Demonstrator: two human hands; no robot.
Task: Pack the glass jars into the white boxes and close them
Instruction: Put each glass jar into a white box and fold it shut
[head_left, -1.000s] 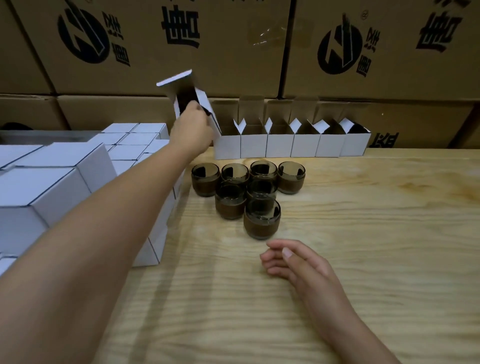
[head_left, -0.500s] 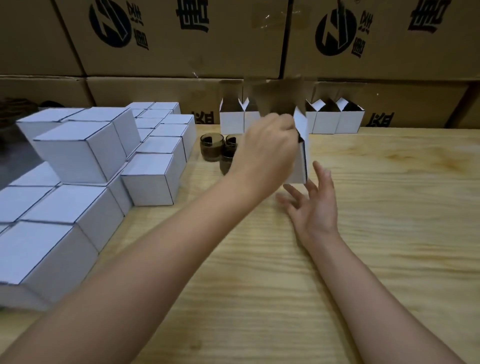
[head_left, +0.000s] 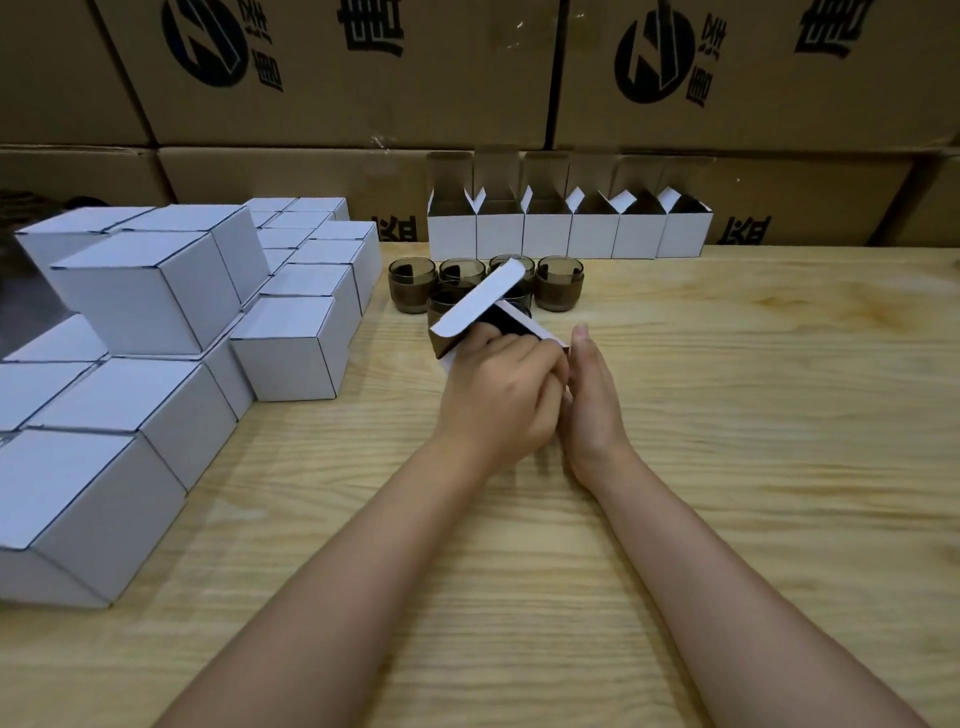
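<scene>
Lowered since half a second ago, the box (head_left: 478, 301) now tilts just in front of the jars (head_left: 558, 283), near the middle of the table (head_left: 727, 415). Left hand (head_left: 498, 395) grips it, fingers curled; right hand (head_left: 592, 400) lies flat against its right side, fingers straight.

Bare surface (head_left: 727, 467) wide open at right and along near edge: free passage there. Left side blocked by stepped stack of closed white boxes (head_left: 156, 332). Back walled by brown cartons (head_left: 363, 78), with row of open white boxes (head_left: 569, 234) just in front. Glass jars (head_left: 558, 283) clustered before row; narrow gap between jars and stack. Centre taken by left hand (head_left: 498, 400), right hand (head_left: 592, 395) and tilted open box (head_left: 478, 304).
</scene>
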